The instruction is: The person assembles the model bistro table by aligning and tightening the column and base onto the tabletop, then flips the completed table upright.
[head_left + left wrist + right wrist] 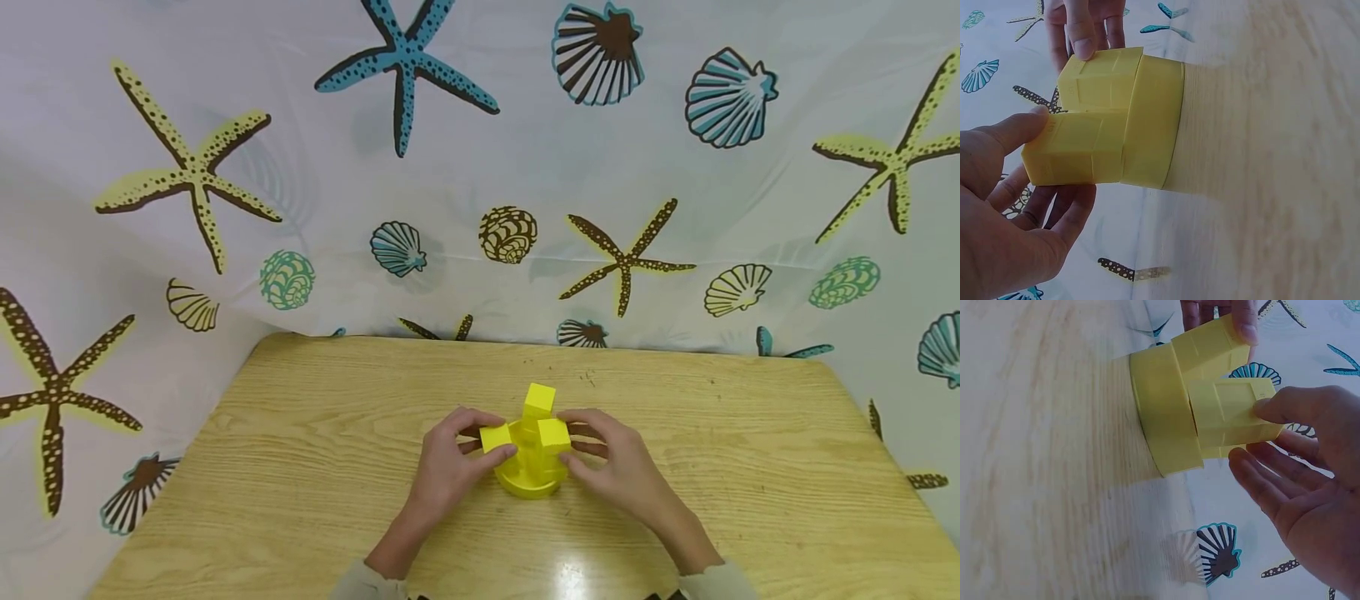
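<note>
A round yellow base (527, 490) stands on the table, with three yellow box-like blocks rising from it. My left hand (444, 467) grips the left block (496, 438) near its top, which leans outward; the left wrist view shows the thumb on one side of this block (1063, 153) and fingers under the other. With thumb and fingers on opposite sides, my right hand (628, 468) pinches the right block (554, 433). In the right wrist view that block (1229, 415) sits close against the base's rim. The back block (539, 400) stands untouched.
The wooden table (315, 467) spreads out on both sides of the yellow set. A white cloth (465, 175) printed with starfish and shells hangs along the back and both sides.
</note>
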Action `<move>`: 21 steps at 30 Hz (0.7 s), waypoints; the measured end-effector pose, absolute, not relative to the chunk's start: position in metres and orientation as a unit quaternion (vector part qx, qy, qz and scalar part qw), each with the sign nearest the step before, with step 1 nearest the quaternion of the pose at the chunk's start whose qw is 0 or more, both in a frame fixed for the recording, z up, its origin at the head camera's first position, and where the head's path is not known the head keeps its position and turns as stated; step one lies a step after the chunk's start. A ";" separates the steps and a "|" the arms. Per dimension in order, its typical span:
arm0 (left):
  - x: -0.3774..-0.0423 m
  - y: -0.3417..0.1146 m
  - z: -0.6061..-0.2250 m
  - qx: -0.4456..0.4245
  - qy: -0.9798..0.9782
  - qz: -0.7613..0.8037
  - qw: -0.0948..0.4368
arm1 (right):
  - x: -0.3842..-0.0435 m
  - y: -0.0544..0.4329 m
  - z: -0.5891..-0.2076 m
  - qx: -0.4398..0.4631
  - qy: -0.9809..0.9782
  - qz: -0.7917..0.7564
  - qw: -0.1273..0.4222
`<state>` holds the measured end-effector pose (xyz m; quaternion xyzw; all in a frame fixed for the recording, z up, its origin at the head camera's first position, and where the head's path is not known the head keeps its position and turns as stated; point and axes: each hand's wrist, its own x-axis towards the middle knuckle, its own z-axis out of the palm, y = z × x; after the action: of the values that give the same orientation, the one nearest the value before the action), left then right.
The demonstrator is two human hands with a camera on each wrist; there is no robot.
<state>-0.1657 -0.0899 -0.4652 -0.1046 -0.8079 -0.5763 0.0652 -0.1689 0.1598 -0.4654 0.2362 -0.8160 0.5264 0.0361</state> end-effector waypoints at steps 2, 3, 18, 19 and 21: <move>-0.166 -0.090 -0.465 -0.105 -0.809 -0.576 0.059 | -0.169 0.161 -0.465 0.226 -0.809 0.541 0.033; -0.166 -0.091 -0.465 -0.105 -0.809 -0.576 0.055 | -0.168 0.162 -0.466 0.220 -0.807 0.547 0.032; -0.168 -0.097 -0.464 -0.119 -0.801 -0.586 0.020 | -0.169 0.166 -0.465 0.233 -0.842 0.485 0.034; -0.168 -0.097 -0.464 -0.119 -0.801 -0.587 0.021 | -0.169 0.168 -0.464 0.239 -0.841 0.485 0.028; -0.168 -0.097 -0.464 -0.117 -0.801 -0.586 0.023 | -0.170 0.171 -0.462 0.253 -0.834 0.491 0.017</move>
<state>-0.1679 -0.0970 -0.4644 -0.1168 -0.8013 -0.5863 0.0233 -0.1696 0.1707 -0.4622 0.2528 -0.8336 0.4909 0.0168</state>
